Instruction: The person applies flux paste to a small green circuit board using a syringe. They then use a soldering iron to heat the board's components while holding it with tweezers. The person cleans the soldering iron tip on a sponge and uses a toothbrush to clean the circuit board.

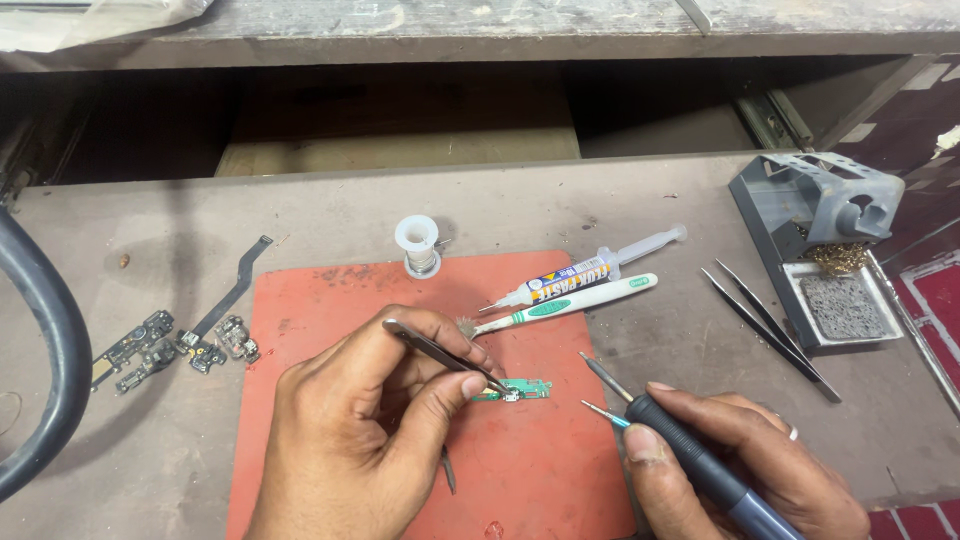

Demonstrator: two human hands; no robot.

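Observation:
My left hand point(365, 430) pinches metal tweezers point(440, 352) whose tips press on a small green circuit board point(513, 390) lying on the red mat point(310, 300). My right hand point(745, 460) grips a dark soldering iron point(690, 455); its thin tip points up-left and hovers just right of the board, not touching it. A second thin blue-tipped tool point(605, 413) lies under the iron near my thumb.
A flux syringe point(590, 272) and a white brush point(570, 303) lie at the mat's top right, a solder spool point(417, 243) at its top edge. Two black tweezers point(765, 320) and a grey iron stand point(820, 240) sit right. Small phone parts point(175, 345) and a flex strip point(237, 280) lie left.

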